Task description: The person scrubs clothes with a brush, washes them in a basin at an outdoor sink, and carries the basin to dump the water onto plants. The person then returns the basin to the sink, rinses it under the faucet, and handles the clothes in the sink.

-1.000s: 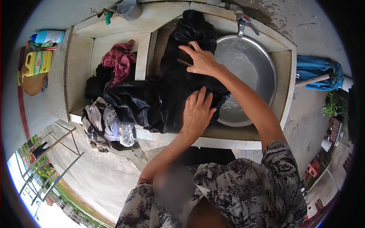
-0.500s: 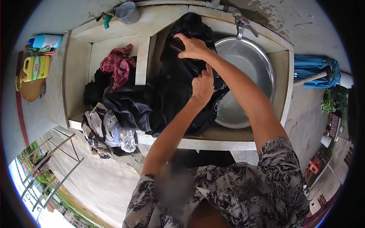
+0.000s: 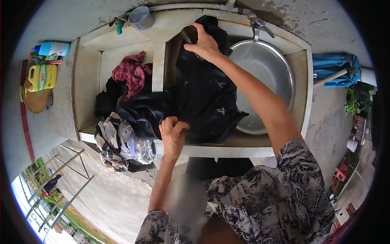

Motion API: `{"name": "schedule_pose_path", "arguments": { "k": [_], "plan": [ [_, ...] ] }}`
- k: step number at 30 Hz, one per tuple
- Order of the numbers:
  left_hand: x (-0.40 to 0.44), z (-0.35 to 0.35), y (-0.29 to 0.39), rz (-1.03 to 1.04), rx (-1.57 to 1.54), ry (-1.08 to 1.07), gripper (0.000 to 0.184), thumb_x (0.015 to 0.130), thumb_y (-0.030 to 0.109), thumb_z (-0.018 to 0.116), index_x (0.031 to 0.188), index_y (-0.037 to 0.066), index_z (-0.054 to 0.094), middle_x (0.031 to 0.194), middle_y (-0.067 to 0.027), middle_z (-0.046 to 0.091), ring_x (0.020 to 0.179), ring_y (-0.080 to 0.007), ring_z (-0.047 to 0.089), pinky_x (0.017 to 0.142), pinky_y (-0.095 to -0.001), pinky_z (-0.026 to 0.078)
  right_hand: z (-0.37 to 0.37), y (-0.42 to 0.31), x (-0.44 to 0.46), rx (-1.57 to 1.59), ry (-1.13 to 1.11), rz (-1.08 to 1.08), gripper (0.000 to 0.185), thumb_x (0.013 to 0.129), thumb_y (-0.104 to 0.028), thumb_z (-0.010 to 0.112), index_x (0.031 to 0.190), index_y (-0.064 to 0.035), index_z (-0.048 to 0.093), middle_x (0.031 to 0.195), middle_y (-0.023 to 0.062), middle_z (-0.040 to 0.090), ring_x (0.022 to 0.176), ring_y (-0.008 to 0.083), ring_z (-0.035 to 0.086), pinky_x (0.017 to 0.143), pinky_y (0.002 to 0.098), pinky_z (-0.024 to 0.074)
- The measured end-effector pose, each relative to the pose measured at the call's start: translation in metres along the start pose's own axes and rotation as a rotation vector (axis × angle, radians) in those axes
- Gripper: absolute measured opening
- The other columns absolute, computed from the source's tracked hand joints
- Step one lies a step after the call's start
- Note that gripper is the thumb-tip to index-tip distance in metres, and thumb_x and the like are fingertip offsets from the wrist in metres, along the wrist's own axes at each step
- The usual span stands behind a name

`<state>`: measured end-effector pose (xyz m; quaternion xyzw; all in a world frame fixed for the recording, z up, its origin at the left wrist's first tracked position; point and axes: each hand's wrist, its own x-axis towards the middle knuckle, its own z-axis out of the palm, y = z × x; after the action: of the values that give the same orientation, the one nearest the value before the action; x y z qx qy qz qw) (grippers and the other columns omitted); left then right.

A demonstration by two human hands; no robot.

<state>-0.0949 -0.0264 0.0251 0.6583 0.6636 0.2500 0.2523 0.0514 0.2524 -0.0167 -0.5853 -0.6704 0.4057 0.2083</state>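
Note:
A wet black garment (image 3: 203, 93) with white suds on it lies spread across the sink's middle basin and over the divider to the left. My right hand (image 3: 205, 44) grips a dark brush (image 3: 189, 35) at the garment's upper part. At the garment's lower left edge is my left hand (image 3: 173, 132), its fingers curled against the black cloth and pinching it. Beside the garment on the right, a round metal basin (image 3: 264, 81) holds water, and part of its left side is hidden by the cloth and my forearm.
Maroon cloth (image 3: 132, 73) lies in the left compartment. Striped and white clothes (image 3: 122, 142) hang over the front edge. A metal tap (image 3: 260, 27), a green tap (image 3: 119, 25) and a plastic cup (image 3: 141, 18) are at the back. Bottles (image 3: 42, 77) stand on the left ledge.
My right hand has moved up and left with the brush. My left hand first pointed near the right forearm, then came down left to the cloth's edge. The garment's suds now show.

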Motion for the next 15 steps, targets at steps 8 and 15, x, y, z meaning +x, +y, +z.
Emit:
{"name": "schedule_pose_path", "arguments": {
  "k": [8,15],
  "plan": [
    [0.002,-0.032,-0.011,0.187,0.108,-0.316,0.056,0.07,0.026,0.077,0.121,0.015,0.055,0.136,-0.0164,0.045,0.129,-0.0356,0.038,0.101,-0.0472,0.03,-0.032,0.047,-0.143,-0.045,0.174,-0.1,0.082,0.072,-0.023,0.07,0.146,-0.0176,0.034,0.137,0.0194,0.044,0.12,0.0353,0.051,0.098,0.0387,0.0439],
    [0.019,-0.007,-0.021,0.289,0.224,-0.272,0.066,0.053,0.008,0.083,0.113,0.015,0.055,0.105,-0.0106,0.057,0.098,-0.0301,0.055,0.085,-0.0412,0.041,-0.028,0.114,-0.271,0.72,-0.111,0.765,0.082,0.072,-0.025,0.067,0.144,-0.0034,0.033,0.112,0.0108,0.055,0.096,0.0186,0.055,0.082,0.0292,0.0452]
  ]
}}
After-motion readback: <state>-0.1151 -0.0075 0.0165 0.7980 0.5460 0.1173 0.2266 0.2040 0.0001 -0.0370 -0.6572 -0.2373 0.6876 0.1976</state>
